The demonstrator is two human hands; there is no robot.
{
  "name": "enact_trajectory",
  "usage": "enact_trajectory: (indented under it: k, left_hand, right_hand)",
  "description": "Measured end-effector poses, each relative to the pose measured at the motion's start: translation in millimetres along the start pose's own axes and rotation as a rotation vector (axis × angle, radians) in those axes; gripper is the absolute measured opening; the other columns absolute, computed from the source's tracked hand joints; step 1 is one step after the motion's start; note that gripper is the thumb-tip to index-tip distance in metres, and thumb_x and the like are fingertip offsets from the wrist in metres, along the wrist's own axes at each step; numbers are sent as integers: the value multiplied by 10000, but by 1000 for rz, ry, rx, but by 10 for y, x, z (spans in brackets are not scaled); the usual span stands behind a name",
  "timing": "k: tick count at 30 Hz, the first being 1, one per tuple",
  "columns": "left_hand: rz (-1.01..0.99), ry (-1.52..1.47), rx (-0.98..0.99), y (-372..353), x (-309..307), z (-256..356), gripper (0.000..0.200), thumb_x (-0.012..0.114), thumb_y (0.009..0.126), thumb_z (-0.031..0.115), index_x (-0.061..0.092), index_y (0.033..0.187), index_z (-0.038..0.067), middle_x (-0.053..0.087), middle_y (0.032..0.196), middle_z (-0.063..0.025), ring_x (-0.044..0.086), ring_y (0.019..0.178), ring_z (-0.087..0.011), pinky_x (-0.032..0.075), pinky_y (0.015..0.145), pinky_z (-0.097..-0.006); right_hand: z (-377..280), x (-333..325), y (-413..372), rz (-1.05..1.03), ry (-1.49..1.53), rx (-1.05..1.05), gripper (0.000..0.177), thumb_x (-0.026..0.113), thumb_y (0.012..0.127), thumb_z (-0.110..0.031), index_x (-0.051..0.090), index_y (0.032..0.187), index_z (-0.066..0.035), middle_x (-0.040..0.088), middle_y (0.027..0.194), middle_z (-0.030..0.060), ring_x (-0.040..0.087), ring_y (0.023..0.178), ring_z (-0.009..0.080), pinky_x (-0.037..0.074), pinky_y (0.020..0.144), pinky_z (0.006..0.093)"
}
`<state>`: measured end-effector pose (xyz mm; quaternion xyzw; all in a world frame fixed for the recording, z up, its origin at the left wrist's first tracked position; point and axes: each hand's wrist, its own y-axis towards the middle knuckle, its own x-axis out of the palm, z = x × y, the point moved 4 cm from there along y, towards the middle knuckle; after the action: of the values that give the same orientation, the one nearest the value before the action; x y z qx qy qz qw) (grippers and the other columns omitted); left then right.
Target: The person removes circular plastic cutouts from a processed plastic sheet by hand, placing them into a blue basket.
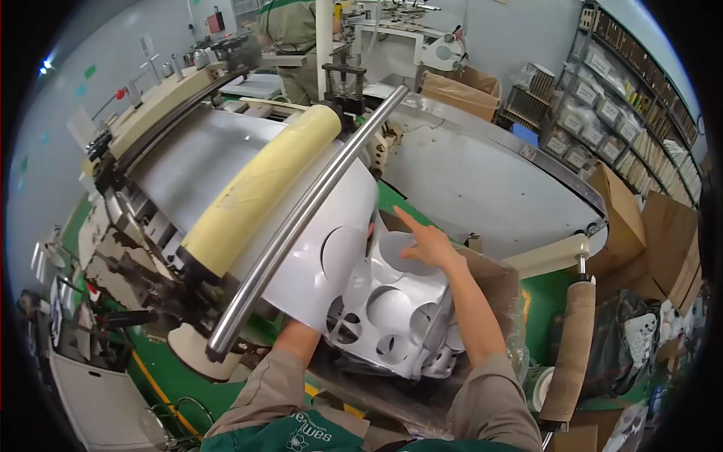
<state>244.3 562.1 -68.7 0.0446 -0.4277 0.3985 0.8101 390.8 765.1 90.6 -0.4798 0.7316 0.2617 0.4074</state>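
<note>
Machinery stands on a green floor [162, 369] in a workshop, with shelves [625, 113] along the right wall. One steel bar [301, 218] and one yellow roller [260, 188] lie across one white sheet [392, 316] punched with round holes, which hangs into one cardboard box [493, 279]. The right hand [428, 245] rests open on the sheet. The left hand is hidden beneath it, so I cannot tell its grip.

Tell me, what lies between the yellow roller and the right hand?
Head view: a steel bar and the punched white sheet that the right hand rests on.

Low steel bar [301, 222] overhangs punched sheet [369, 280]; box wall [493, 275] close beside; narrow gap.
</note>
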Motion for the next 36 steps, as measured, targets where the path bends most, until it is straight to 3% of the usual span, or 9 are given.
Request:
enact_trajectory:
  k: [4, 9, 15, 19, 21, 25, 28, 34, 36]
  left_hand:
    - [-30, -137, -8, 54, 32, -36, 457, 359, 916, 314, 368, 1283, 43, 412, 1307, -98, 395, 1197, -276, 287, 1020, -431]
    - [-175, -444, -55, -101, 317, 51, 474, 340, 920, 341, 358, 1290, 45, 404, 1313, -96, 382, 1209, -269, 267, 1033, -425]
    - [-248, -247, 91, -1197, 285, 256, 567, 307, 908, 435, 329, 1299, 26, 376, 1337, -91, 343, 1238, -253, 231, 1050, -386]
    - [124, 294, 205, -1463, 350, 254, 472, 461, 889, 348, 455, 1196, -11, 506, 1189, -75, 481, 1074, -176, 361, 921, -308]
    - [93, 506, 333, -1494, 351, 219, 389, 534, 870, 274, 532, 1121, -24, 576, 1075, -56, 525, 972, -132, 388, 854, -272]
    - [6, 512, 155, -1638, 413, -131, 241, 582, 847, 178, 625, 945, -38, 635, 834, -45, 575, 720, -102, 459, 649, -239]
    - [-92, 309, 0, -1720, 273, -206, 244, 567, 842, 136, 586, 1037, -10, 628, 945, -67, 587, 822, -108, 468, 710, -244]
    - [-123, 545, -126, -1867, 666, 20, 363, 558, 851, 141, 468, 1161, -24, 559, 1120, -103, 530, 968, -136, 413, 823, -237]
    - [-2, 498, 110, -1871, 728, -45, 433, 595, 821, 112, 408, 1190, -15, 543, 1133, -109, 503, 1010, -143, 401, 840, -242]
  right_hand:
    - [117, 120, 283, -170, -181, -25, 854, 704, 628, -162, 268, 1340, -340, 600, 895, 153, 558, 892, 326, 442, 763, 407]
    - [572, 268, -333, 249, 19, -57, 268, 724, 648, -183, 637, 838, -16, 610, 739, 174, 594, 712, 313, 460, 662, 372]
    - [1364, 798, -1926, 35, 246, 457, 401, 761, 583, -208, 653, 921, -20, 647, 809, 171, 631, 753, 286, 479, 716, 345]
    - [844, 742, -2065, 44, 199, 187, 749, 774, 542, -140, 483, 1228, -73, 618, 990, 179, 626, 833, 271, 475, 763, 326]
    - [122, 421, -1780, -73, 670, 329, 824, 768, 581, -168, 381, 1303, -80, 597, 1053, 142, 610, 862, 215, 453, 800, 314]
    - [-632, 498, -1081, 60, 925, -171, 626, 756, 632, -177, 505, 1182, -17, 621, 957, 100, 579, 808, 124, 453, 748, 272]
    - [-687, 587, -1009, -363, 895, -34, 495, 755, 640, -175, 581, 1068, 3, 634, 908, 77, 579, 806, 122, 450, 740, 263]
    - [471, 874, -1648, 212, 1312, 413, 383, 697, 705, -92, 569, 1025, 75, 620, 915, 125, 600, 836, 199, 470, 741, 306]
    - [637, 861, -1809, 354, 1558, 387, 425, 658, 739, -52, 499, 1109, 84, 577, 1034, 143, 589, 897, 225, 478, 783, 344]
